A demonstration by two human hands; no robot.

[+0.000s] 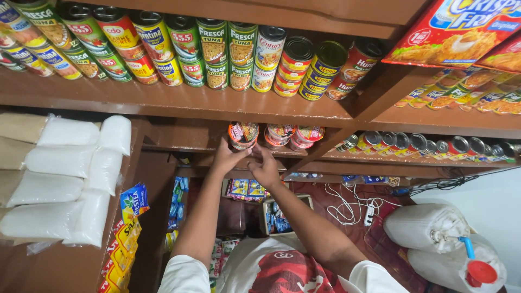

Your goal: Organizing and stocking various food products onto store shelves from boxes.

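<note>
Round noodle cup with a colourful printed foil lid (243, 134), tilted lid-forward on the brown wooden middle shelf (179, 142), just left of two similar red-and-white cups (296, 135). Held from below by left hand (229, 157), fingers curled around its rim. Right hand (264, 165) half-closed just beneath, fingertips near the cup's base, contact not clear.

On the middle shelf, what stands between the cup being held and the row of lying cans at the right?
In the head view, two more noodle cups stand between the held cup and the lying cans.

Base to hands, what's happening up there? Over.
Left hand and right hand both on round colourful noodle cup at wooden shelf. Similar cups beside it. Over.
</note>
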